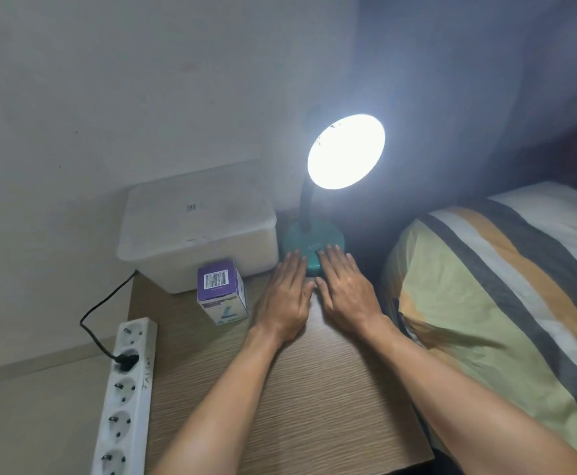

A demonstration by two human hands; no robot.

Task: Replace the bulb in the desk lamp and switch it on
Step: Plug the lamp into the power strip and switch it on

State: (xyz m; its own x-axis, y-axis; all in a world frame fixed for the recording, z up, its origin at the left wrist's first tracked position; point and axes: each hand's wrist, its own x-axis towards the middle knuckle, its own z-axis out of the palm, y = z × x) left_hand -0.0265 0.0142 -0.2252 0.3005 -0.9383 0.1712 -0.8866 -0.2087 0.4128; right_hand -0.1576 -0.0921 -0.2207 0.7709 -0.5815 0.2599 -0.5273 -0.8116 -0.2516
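On the wood-grain table (314, 389), both flat hands, left (285, 296) and right (347, 291), grip nothing, fingertips on the lit lamp's round teal base (309, 240).

Pale scuffed wall (143, 80) behind a wood-grain table (297, 406) (striped bedding (503, 286) beside it).

Lamp (314, 240) rt of tub (198, 231); box (221, 291) in front.

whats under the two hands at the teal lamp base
Both flat, open hands, left hand and right hand, rest fingertips on the round teal lamp base, palms over the wood-grain tabletop. Any switch beneath the fingers is covered.
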